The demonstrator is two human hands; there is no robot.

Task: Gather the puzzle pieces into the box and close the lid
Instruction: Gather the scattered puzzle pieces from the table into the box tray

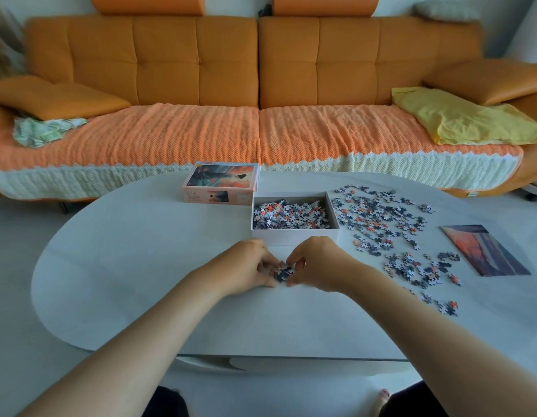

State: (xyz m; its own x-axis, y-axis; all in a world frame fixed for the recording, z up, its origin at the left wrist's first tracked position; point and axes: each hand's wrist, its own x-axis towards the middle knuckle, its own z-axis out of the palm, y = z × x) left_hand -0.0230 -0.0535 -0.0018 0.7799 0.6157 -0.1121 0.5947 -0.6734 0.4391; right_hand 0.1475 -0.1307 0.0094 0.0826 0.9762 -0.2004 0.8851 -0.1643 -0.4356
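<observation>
Fingers (296,261) pinching pieces (282,272), box (291,238) wall just beyond

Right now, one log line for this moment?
left hand, right hand: pinch small pile; box: open, part full; lid: off; loose pieces: right of box

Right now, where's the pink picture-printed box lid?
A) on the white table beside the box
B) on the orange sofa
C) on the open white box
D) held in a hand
A: the pink picture-printed lid lies on the white oval table at the far-left corner of the open white cardboard box, whose puzzle pieces show uncovered.
</observation>
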